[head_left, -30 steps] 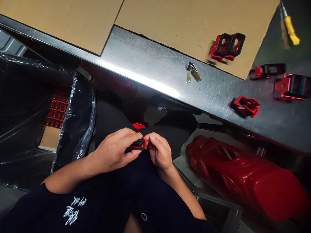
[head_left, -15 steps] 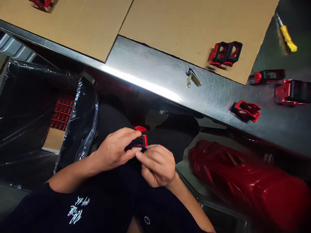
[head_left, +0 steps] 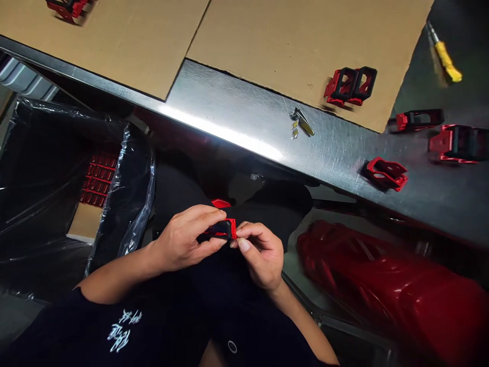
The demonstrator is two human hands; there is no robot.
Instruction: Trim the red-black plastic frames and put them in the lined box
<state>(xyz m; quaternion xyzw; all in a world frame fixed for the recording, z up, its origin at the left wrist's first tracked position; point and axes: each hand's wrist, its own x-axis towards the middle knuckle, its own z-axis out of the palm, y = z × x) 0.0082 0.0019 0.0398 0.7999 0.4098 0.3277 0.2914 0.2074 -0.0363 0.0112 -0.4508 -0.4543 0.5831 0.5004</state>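
Holding the bracket [head_left: 230,230] near frame centre, towards seven o'clock, clamped in the left hand [head_left: 179,237]. Just shifted the right hand [head_left: 265,257] from below the lower corner round to the red end [head_left: 234,229], at the bracket's three o'clock. Resting fingertips [head_left: 243,245] there; cannot tell whether pinching anything. Probably busy with that end now rather than the corner. Not touching the paired brackets [head_left: 344,85] on the cardboard [head_left: 286,48] at two o'clock.

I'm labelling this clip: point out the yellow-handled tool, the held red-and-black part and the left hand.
Yellow-handled tool [head_left: 445,55]: head view, on its yellow handle.
Red-and-black part [head_left: 233,228]: head view, on its red end.
Left hand [head_left: 182,235]: head view, on its back.
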